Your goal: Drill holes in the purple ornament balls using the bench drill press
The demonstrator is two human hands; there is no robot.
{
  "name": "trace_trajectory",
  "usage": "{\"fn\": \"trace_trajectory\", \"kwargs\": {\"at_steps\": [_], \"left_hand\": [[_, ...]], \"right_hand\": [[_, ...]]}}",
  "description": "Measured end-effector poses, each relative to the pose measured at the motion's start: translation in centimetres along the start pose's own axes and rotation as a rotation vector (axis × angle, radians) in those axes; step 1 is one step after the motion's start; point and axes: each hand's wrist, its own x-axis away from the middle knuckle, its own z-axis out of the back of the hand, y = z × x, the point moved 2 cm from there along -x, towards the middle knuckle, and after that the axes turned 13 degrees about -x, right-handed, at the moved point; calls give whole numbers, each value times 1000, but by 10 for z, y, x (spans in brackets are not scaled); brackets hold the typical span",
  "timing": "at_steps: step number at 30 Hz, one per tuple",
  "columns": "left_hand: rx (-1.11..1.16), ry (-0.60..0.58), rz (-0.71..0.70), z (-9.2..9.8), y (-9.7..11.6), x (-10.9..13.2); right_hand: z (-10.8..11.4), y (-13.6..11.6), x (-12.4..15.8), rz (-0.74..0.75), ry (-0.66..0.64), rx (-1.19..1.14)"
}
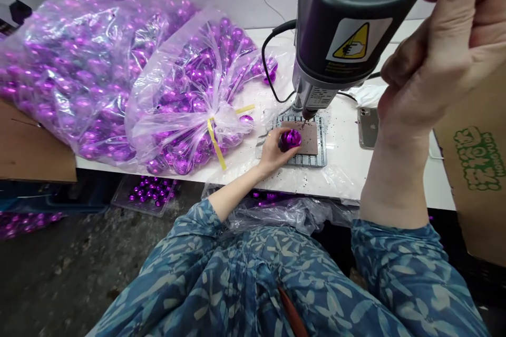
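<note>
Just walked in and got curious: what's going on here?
A person's left hand holds a purple ball over a brown pad, under a drill. The right hand is raised beside the drill; whether it grips anything can't be seen. A tied bag of similar balls lies to the left, a phone to the right.

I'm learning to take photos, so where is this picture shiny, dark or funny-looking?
Head view: white glints sparkle on the tied plastic bag and the purple ball in the left hand; head view: the floor at lower left is dim; head view: the right hand looks huge, probably because it's near the camera.
</note>
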Motion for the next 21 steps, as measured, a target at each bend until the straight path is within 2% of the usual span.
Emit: {"fn": "trace_trajectory", "kwargs": {"at_steps": [2,4,6,8,10,12,13,15,17,18,20,21], "left_hand": [[-49,-42,-142,11,7,35],[-99,-267,-325,21,16,78],[-275,-529,-433,30,22,118],[-512,-761,-434,40,26,146],[-701,-930,-347,51,29,155],[-720,-1004,-258,63,30,140],[-657,-977,-236,68,31,125],[-453,-777,-221,79,30,77],[-356,-437,-158,87,21,18],[-370,-341,-115,88,14,-11],[-591,-314,47,86,-2,-61],[-714,-365,153,84,-11,-79]], "right_hand": [[0,4,-3,-16,-3,36],[2,5,-2,-42,1,40],[3,3,0,-77,-13,-2],[5,1,1,-89,-24,-55],[5,1,1,-108,-27,-78],[5,2,1,-105,-14,-86],[5,3,1,-102,-4,-81],[4,4,1,-82,24,-76],[3,5,1,-66,47,-90],[3,6,1,-65,53,-101],[4,5,1,-79,34,-106],[4,4,1,-77,31,-98]]}}
